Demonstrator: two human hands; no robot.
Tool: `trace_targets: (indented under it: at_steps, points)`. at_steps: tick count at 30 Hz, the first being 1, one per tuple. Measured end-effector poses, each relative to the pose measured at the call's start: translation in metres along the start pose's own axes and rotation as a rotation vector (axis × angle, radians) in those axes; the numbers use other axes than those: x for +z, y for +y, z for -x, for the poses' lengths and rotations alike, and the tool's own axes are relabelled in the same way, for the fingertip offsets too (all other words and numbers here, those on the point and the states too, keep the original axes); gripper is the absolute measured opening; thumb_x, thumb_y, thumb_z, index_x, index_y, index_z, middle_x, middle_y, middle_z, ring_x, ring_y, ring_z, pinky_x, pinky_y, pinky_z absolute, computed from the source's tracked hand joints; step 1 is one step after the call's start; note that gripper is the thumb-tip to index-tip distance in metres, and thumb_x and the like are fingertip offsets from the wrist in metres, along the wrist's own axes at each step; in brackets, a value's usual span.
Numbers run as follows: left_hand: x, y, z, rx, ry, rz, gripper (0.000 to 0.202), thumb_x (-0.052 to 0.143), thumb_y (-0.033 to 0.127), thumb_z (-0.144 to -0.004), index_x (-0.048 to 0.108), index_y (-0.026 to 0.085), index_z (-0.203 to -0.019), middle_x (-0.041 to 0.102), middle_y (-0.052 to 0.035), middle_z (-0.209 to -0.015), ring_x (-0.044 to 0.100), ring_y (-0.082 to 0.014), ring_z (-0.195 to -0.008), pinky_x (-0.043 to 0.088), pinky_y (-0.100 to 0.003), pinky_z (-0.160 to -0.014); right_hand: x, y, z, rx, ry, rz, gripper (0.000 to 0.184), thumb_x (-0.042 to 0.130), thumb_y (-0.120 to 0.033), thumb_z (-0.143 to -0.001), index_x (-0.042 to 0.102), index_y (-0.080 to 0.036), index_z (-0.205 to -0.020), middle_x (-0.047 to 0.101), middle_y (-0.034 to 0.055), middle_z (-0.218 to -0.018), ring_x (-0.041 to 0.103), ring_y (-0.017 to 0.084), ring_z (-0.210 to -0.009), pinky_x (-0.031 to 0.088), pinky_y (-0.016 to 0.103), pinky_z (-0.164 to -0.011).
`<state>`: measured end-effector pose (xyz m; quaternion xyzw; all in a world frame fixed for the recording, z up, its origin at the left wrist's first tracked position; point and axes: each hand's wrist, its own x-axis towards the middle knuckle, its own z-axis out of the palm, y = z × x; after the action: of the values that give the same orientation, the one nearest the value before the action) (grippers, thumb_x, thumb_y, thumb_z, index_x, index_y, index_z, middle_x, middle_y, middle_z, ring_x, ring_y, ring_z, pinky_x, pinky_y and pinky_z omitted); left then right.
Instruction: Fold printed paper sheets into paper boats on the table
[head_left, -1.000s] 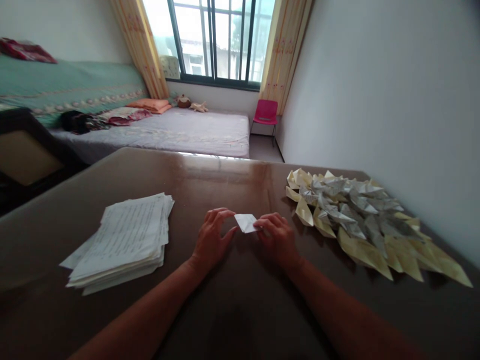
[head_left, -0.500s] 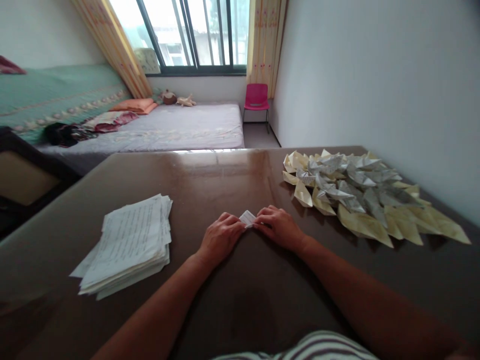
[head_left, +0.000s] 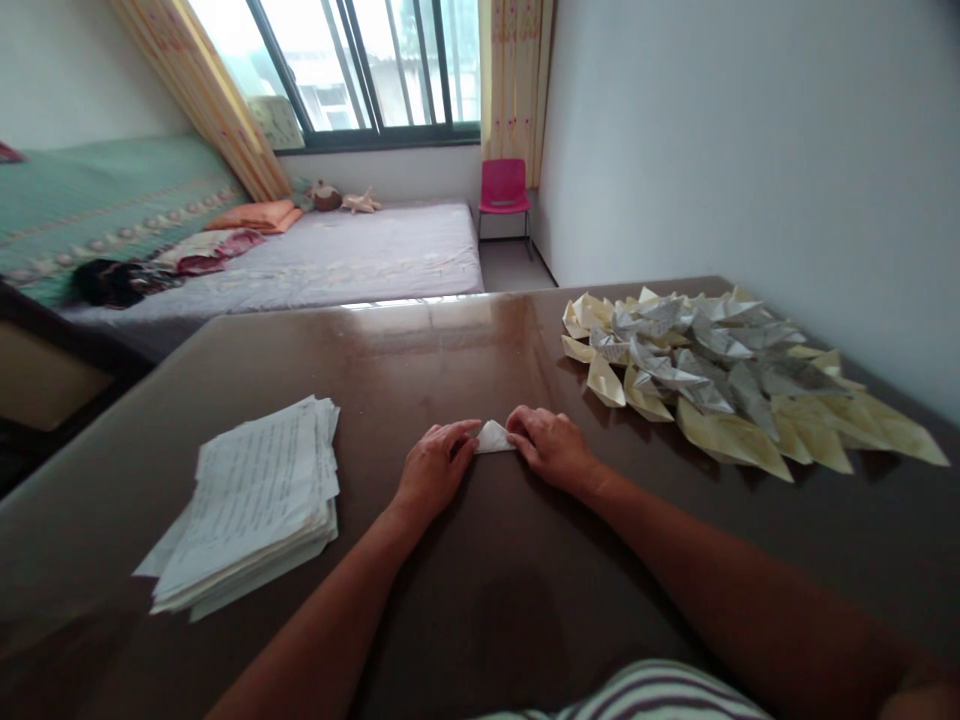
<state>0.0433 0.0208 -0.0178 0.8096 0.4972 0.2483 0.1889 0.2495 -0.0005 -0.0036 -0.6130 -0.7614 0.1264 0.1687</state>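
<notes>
Two hands press a small folded paper [head_left: 493, 438] flat at the centre of the frame.

Both forearms reach up from the bottom edge and converge on the dark brown table [head_left: 465, 590]. The left hand [head_left: 435, 470] lies palm down, its fingers lightly curled and their tips on the paper's left corner. The right hand [head_left: 551, 450] also lies palm down, its bent fingers covering the paper's right end. Each hand holds the paper down against the table, and only a white triangle shows between them. A stack of printed sheets [head_left: 251, 500] lies at lower left, well apart from the hands. A heap of folded paper boats [head_left: 712, 370] spreads across the right of the frame, near the right hand.
</notes>
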Motion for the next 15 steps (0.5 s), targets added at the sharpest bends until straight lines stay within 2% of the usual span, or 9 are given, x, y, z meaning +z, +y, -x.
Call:
trace_targets:
  at_steps: [3, 8, 12, 15]
  points:
    - [0.001, 0.000, -0.001, 0.037, -0.003, -0.033, 0.026, 0.049, 0.029, -0.092, 0.065, 0.026, -0.113, 0.069, -0.0021, -0.098, 0.059, -0.0183, -0.093, 0.048, -0.032, -0.085, 0.001, 0.001, 0.000, 0.006, 0.007, -0.017, 0.014, 0.053, -0.033, -0.091, 0.056, -0.022, -0.099, 0.066, 0.0015, -0.090, 0.059, 0.016, -0.084, 0.031, 0.027, -0.071]
    - [-0.001, 0.007, 0.001, 0.067, -0.023, -0.140, 0.029, 0.048, 0.030, -0.093, 0.063, 0.028, -0.116, 0.063, -0.0021, -0.090, 0.056, -0.0186, -0.090, 0.048, -0.032, -0.083, 0.000, -0.001, 0.000, 0.007, 0.005, 0.022, 0.014, 0.053, -0.036, -0.091, 0.056, -0.023, -0.096, 0.066, 0.0005, -0.087, 0.058, 0.016, -0.081, 0.031, 0.028, -0.070]
    - [-0.003, 0.013, 0.006, 0.084, -0.040, -0.281, 0.027, 0.045, 0.031, -0.095, 0.065, 0.033, -0.113, 0.059, -0.0018, -0.095, 0.055, -0.0166, -0.089, 0.048, -0.026, -0.074, -0.003, -0.006, 0.000, -0.012, 0.003, 0.060, 0.012, 0.051, -0.033, -0.092, 0.058, -0.024, -0.098, 0.065, 0.0016, -0.092, 0.057, 0.018, -0.089, 0.032, 0.029, -0.071]
    - [-0.005, 0.015, 0.010, 0.157, -0.070, -0.358, 0.028, 0.049, 0.026, -0.093, 0.063, 0.037, -0.115, 0.060, -0.0007, -0.102, 0.053, -0.0173, -0.093, 0.048, -0.024, -0.068, -0.004, -0.010, 0.003, -0.105, -0.006, 0.117, 0.017, 0.049, -0.029, -0.094, 0.060, -0.029, -0.107, 0.062, 0.0029, -0.102, 0.055, 0.019, -0.096, 0.034, 0.030, -0.073]
